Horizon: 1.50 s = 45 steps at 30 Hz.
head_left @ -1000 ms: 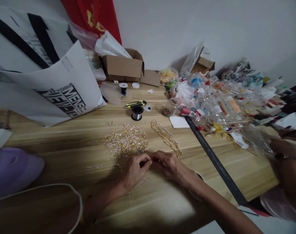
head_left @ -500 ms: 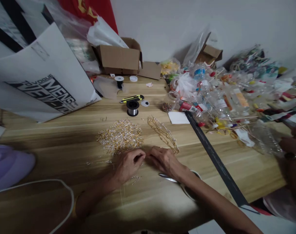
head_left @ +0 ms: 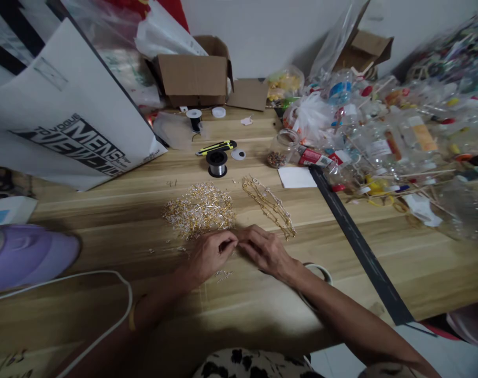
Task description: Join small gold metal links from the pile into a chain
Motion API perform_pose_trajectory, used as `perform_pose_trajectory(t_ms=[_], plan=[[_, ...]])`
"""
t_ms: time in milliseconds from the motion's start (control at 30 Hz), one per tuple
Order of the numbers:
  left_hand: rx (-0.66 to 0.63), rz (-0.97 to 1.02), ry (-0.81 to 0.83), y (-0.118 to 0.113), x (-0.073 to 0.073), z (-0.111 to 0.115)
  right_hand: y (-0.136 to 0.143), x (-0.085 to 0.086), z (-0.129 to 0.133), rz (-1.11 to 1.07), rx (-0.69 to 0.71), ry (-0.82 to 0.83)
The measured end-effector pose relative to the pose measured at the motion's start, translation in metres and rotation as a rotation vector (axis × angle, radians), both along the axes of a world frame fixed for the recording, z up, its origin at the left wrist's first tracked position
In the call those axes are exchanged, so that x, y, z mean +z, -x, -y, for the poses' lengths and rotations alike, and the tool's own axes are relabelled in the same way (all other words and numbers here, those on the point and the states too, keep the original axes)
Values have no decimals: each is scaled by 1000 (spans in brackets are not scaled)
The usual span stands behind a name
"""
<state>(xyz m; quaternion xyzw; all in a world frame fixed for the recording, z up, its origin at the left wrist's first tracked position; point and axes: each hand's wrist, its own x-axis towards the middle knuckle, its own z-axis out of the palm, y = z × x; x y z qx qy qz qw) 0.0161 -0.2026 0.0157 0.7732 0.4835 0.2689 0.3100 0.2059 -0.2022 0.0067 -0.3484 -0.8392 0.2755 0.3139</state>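
My left hand and my right hand meet fingertip to fingertip over the wooden table. Both are closed in a pinch; whatever lies between the fingertips is too small to make out. Just beyond my left hand spreads a pile of gold and clear beaded pieces. Gold beaded chains lie beyond my right hand. A few small silvery pieces rest on the wood nearer to me. Under my right forearm, a ring-shaped item is partly hidden.
Behind the pile stand a wire spool, a yellow cutter and a cardboard box. Plastic bottles crowd the right, beside a dark strip. At left are a paper bag, a purple appliance and a white cord.
The camera view has shifted, and the person's arm at the right edge has left it. My hands stay pinched together. The scissors blades near my right wrist no longer show clearly.
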Motion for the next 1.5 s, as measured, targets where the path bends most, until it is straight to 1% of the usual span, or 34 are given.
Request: perform_pose_trajectory(t_ms=[167,300,467,633,767,900,1033,1100,1133,1233,1300,1367,1500], plan=[[13,39,30,-2,-4,1,0,0,1,-30,-8,0],[17,24,16,-3,-1,2,0,-3,2,1,-27,-38],[37,-10,-6,-2,2,5,0,-2,2,41,-20,-38],[29,-4,-37,1,-3,5,0,-4,1,74,1,-27],[17,-10,-60,3,-7,5,0,-6,1,109,3,-59],[1,-9,-64,9,-7,3,1,-5,1,139,16,-66],[-3,-20,-3,21,-3,-5,1,-5,0,137,20,-76],[-51,-52,21,27,1,-9,1,-5,1,139,28,-69],[-95,-74,20,30,4,-11,1,-5,1,142,30,-65],[-279,-181,-26,33,10,-13,1,-5,1,155,23,-56],[-367,-258,-57,33,12,-11,0,-5,0,161,20,-57],[-401,-311,-81,31,11,-9,-1,-7,-1,165,21,-60],[-394,-351,-151,26,4,-4,-3,-8,-3,167,24,-66]])
